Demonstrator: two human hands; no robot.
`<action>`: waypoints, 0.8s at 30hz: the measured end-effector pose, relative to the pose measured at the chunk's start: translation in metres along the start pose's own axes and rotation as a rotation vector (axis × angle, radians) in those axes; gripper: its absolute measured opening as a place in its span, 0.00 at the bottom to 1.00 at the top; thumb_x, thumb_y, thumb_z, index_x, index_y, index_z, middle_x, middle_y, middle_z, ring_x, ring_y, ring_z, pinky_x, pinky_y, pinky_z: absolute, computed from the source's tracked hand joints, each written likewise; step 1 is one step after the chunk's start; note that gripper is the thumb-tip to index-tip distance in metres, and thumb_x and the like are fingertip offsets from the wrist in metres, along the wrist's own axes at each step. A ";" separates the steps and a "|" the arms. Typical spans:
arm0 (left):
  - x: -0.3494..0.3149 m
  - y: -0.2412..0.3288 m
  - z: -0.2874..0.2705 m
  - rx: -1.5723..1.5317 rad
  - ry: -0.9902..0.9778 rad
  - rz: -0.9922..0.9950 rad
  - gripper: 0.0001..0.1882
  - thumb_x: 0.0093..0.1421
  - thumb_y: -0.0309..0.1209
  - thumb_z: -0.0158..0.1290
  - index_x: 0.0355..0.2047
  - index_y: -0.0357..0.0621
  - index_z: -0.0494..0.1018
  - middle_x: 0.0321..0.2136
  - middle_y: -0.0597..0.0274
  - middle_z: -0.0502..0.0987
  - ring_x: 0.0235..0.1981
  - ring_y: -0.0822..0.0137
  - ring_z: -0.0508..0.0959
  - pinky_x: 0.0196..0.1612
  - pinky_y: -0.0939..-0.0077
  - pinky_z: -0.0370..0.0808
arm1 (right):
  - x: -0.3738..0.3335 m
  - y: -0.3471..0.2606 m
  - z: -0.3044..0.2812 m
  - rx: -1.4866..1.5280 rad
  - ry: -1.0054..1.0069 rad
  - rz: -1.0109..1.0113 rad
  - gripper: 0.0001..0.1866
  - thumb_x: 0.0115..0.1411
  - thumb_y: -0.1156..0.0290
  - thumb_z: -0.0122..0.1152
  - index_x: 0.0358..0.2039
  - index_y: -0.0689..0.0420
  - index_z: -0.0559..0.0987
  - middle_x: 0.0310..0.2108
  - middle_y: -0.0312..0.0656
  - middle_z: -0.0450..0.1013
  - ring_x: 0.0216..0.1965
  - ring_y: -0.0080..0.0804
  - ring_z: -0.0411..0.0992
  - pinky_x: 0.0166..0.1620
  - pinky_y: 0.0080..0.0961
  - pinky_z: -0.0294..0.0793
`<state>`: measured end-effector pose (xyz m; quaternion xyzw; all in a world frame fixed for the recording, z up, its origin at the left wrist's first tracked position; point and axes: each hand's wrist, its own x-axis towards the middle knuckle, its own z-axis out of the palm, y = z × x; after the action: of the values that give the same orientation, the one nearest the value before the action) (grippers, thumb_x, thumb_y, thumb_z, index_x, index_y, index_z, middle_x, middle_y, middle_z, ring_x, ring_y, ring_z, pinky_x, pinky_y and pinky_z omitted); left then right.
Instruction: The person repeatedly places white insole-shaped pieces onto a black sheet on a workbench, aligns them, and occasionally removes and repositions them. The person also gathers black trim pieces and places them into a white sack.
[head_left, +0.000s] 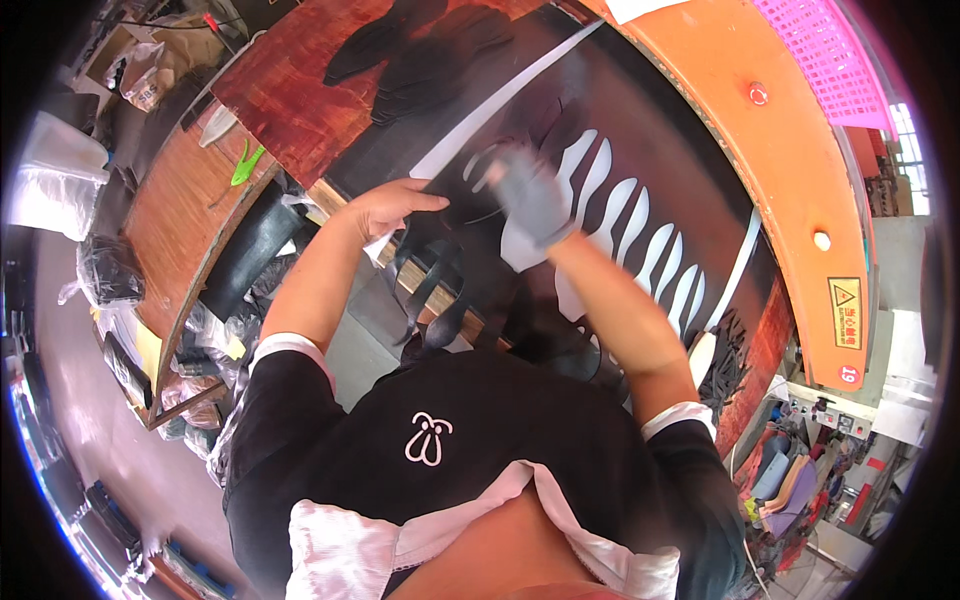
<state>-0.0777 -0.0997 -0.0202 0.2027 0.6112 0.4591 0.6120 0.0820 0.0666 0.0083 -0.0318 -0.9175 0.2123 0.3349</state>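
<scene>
A black, leather-like sheet (660,130) lies over the work table, with rows of long shaped holes that show white beneath. At its near left edge my bare left hand (388,208) is closed, thumb laid over dark material pinched under it. Narrow black cut strips (447,318) hang over the table edge below that hand. My right hand (532,195), in a grey glove, is over the sheet just right of the left hand. Its fingers are smeared by motion, so their grip does not show. A pile of dark cut pieces (430,60) rests beyond both hands.
An orange machine beam (790,190) curves along the right, a pink basket (820,55) on it. Dark scraps (725,360) lie at the table's right end. On a brown side table (190,215) at left sits a green tool (245,163); plastic bags (215,340) lie below.
</scene>
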 end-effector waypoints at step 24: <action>0.074 0.012 0.042 1.402 0.527 0.530 0.32 0.61 0.48 0.41 0.62 0.48 0.53 0.65 0.62 0.49 0.66 0.62 0.49 0.63 0.52 0.50 | 0.093 0.168 -0.215 0.464 0.839 0.809 0.14 0.58 0.59 0.47 0.29 0.58 0.72 0.22 0.33 0.61 0.28 0.21 0.60 0.34 0.24 0.62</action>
<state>-0.0545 -0.0204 -0.0448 0.5641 0.8140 0.1304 0.0473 0.1307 0.3164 0.1424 -0.3835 -0.5533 0.4855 0.5577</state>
